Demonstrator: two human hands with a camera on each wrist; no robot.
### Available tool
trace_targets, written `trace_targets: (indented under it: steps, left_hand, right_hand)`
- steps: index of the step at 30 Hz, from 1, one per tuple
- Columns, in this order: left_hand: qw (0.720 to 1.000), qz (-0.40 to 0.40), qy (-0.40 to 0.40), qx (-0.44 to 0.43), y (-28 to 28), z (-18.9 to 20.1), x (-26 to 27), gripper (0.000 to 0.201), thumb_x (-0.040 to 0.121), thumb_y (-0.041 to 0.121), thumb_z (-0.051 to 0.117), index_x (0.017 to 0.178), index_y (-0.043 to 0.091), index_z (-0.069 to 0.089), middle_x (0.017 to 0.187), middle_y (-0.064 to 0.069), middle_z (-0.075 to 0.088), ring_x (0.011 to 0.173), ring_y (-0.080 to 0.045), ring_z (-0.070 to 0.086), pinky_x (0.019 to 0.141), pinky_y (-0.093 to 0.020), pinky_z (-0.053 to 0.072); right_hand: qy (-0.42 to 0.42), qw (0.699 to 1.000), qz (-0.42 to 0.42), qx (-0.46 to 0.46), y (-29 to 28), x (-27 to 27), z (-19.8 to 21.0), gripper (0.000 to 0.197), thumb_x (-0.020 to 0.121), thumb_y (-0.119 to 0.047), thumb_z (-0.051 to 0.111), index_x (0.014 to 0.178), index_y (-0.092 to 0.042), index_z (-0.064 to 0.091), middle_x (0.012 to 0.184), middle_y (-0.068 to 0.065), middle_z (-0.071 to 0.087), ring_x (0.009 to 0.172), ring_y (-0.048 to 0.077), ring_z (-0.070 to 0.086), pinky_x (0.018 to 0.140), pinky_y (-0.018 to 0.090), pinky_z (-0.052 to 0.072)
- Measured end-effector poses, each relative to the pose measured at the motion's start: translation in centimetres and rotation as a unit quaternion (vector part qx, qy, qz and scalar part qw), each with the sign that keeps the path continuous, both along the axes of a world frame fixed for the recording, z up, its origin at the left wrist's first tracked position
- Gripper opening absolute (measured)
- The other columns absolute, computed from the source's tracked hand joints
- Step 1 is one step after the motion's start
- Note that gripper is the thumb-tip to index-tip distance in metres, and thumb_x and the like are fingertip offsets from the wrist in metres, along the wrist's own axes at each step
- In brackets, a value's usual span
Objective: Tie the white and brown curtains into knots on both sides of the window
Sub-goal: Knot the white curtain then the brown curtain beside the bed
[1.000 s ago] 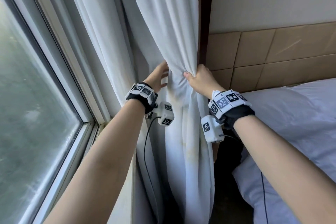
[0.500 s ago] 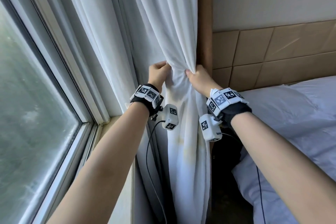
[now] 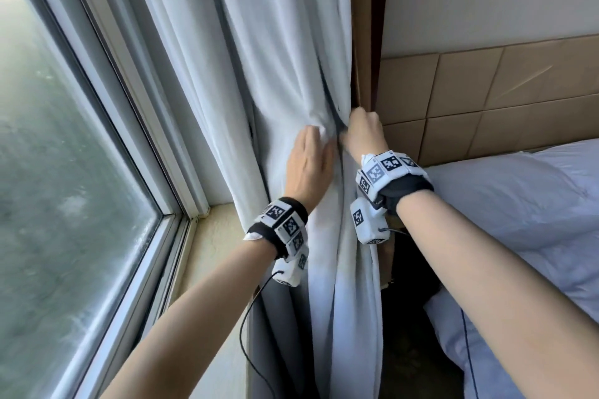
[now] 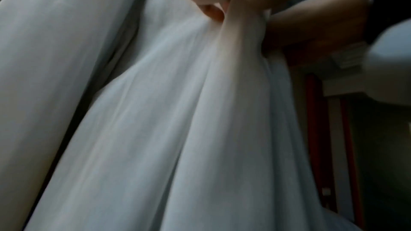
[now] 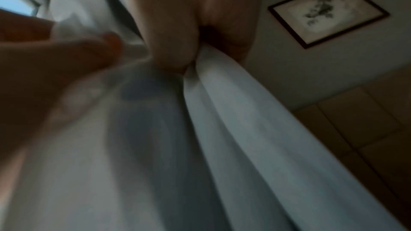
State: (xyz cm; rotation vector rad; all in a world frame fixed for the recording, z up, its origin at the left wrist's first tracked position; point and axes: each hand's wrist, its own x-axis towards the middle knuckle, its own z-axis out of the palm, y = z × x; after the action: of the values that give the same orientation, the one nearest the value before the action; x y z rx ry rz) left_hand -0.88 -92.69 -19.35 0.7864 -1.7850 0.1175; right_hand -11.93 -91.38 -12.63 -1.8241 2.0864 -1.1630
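Note:
The white curtain (image 3: 275, 58) hangs between the window and the bed. A strip of brown curtain (image 3: 361, 25) shows behind its right edge. My left hand (image 3: 312, 152) lies on the front of the white fabric, its fingertips dug into a bunched fold. My right hand (image 3: 361, 129) is a fist gripping the curtain's right edge, close beside the left. In the left wrist view the white curtain (image 4: 177, 129) gathers up into my fingers (image 4: 213, 10). In the right wrist view my right hand (image 5: 177, 45) clamps a fold of the white curtain (image 5: 222, 129).
The window (image 3: 64, 171) and its sill (image 3: 217, 230) are on the left. A bed (image 3: 518, 220) with white bedding stands at the right below a tan padded headboard (image 3: 486, 100). A dark gap (image 3: 411, 285) runs between bed and curtain. A framed picture (image 5: 327, 13) hangs on the wall.
My left hand has come from the curtain's left side round to its front, beside the right hand. The right hand keeps its grip on the right edge.

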Motion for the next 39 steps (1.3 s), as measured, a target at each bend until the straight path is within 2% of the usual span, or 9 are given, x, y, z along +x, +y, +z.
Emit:
trace_targets:
  steps: [5, 10, 14, 18, 23, 26, 30, 33, 39]
  left_hand:
    - [0.957, -0.113, 0.015, 0.265, -1.0, 0.7, -0.8, 0.017, 0.078, 0.003, 0.052, 0.094, 0.000, 0.057, 0.084, -0.008, 0.061, 0.079, -0.023, 0.057, 0.069, -0.031, 0.044]
    - [0.879, -0.239, 0.005, 0.413, -1.3, 1.3, -0.7, 0.038, 0.076, 0.005, 0.068, 0.112, 0.000, 0.057, 0.102, -0.011, 0.060, 0.095, -0.016, 0.055, 0.084, -0.023, 0.045]
    - [0.830, -0.290, 0.020, 0.476, -2.3, 1.4, 1.4, 0.033, 0.083, 0.006, 0.065, 0.116, 0.010, 0.065, 0.107, -0.004, 0.066, 0.099, -0.013, 0.059, 0.090, -0.027, 0.047]
    - [0.876, -0.145, 0.212, 0.407, -4.8, 0.9, 4.4, 0.016, 0.087, 0.008, 0.066, 0.103, 0.008, 0.070, 0.092, -0.003, 0.068, 0.082, -0.011, 0.060, 0.082, -0.030, 0.046]
    - [0.792, -0.190, 0.204, 0.544, -6.4, 2.1, 3.9, 0.048, 0.089, 0.052, 0.057, 0.133, 0.034, 0.051, 0.135, 0.014, 0.053, 0.125, -0.006, 0.046, 0.100, -0.037, 0.037]
    - [0.763, -0.223, 0.213, 0.568, -5.6, 4.1, 1.3, 0.025, 0.089, 0.036, 0.046, 0.098, 0.026, 0.067, 0.108, 0.008, 0.068, 0.108, -0.010, 0.057, 0.094, -0.035, 0.039]
    - [0.690, -0.298, 0.293, 0.591, -4.8, 5.0, -0.3, 0.059, 0.095, 0.014, 0.030, 0.051, 0.015, 0.069, 0.062, 0.002, 0.066, 0.065, -0.010, 0.062, 0.075, -0.025, 0.043]
    - [0.704, -0.296, 0.308, 0.568, -4.8, 4.9, -0.6, 0.029, 0.090, 0.013, 0.040, 0.089, 0.004, 0.067, 0.087, -0.008, 0.069, 0.090, -0.020, 0.064, 0.089, -0.029, 0.049]
    - [0.846, -0.126, 0.312, 0.412, -6.1, 4.2, 0.5, 0.012, 0.078, 0.013, 0.064, 0.077, 0.007, 0.075, 0.073, -0.004, 0.072, 0.073, -0.015, 0.066, 0.071, -0.028, 0.056]
  right_hand:
    - [-0.188, 0.978, 0.069, 0.064, -0.6, -0.2, 0.2, 0.037, 0.081, -0.014, 0.053, 0.114, 0.002, 0.058, 0.113, 0.019, 0.062, 0.111, 0.033, 0.059, 0.090, 0.034, 0.050]
    - [-0.296, 0.939, 0.110, 0.137, -0.7, -0.5, 0.1, 0.102, 0.053, -0.085, 0.064, 0.125, -0.013, 0.056, 0.113, 0.007, 0.065, 0.102, 0.022, 0.065, 0.095, 0.043, 0.049]
    - [-0.141, 0.987, 0.048, 0.068, -1.6, -2.3, -1.5, 0.055, 0.076, -0.041, 0.069, 0.115, -0.004, 0.056, 0.117, 0.015, 0.060, 0.111, 0.028, 0.058, 0.096, 0.038, 0.048]
    - [-0.134, 0.983, 0.077, 0.095, -1.8, -3.6, -1.3, 0.051, 0.086, -0.027, 0.063, 0.127, 0.000, 0.049, 0.126, 0.013, 0.056, 0.118, 0.027, 0.054, 0.100, 0.037, 0.044]
    - [-0.166, 0.974, 0.109, 0.108, -1.7, -2.2, -1.0, 0.026, 0.091, -0.003, 0.051, 0.115, 0.005, 0.056, 0.112, 0.012, 0.058, 0.109, 0.020, 0.052, 0.081, 0.019, 0.040]
    - [-0.161, 0.968, 0.127, 0.144, -1.8, -0.8, -0.5, 0.026, 0.092, 0.005, 0.043, 0.072, -0.010, 0.051, 0.091, 0.012, 0.050, 0.092, 0.017, 0.043, 0.056, 0.024, 0.031]
    - [-0.147, 0.972, 0.108, 0.146, -2.4, -0.7, -0.4, 0.011, 0.095, 0.003, 0.035, 0.093, -0.005, 0.043, 0.101, 0.012, 0.040, 0.093, 0.014, 0.036, 0.052, 0.016, 0.031]
    - [-0.201, 0.966, 0.094, 0.136, -2.3, -0.4, 0.2, 0.011, 0.093, 0.009, 0.037, 0.089, -0.001, 0.039, 0.085, 0.012, 0.042, 0.092, 0.015, 0.035, 0.049, 0.004, 0.030]
    - [-0.149, 0.976, 0.079, 0.140, -2.2, -1.5, -0.2, 0.031, 0.095, 0.004, 0.036, 0.124, 0.002, 0.049, 0.104, 0.013, 0.049, 0.103, 0.017, 0.042, 0.049, -0.003, 0.027]
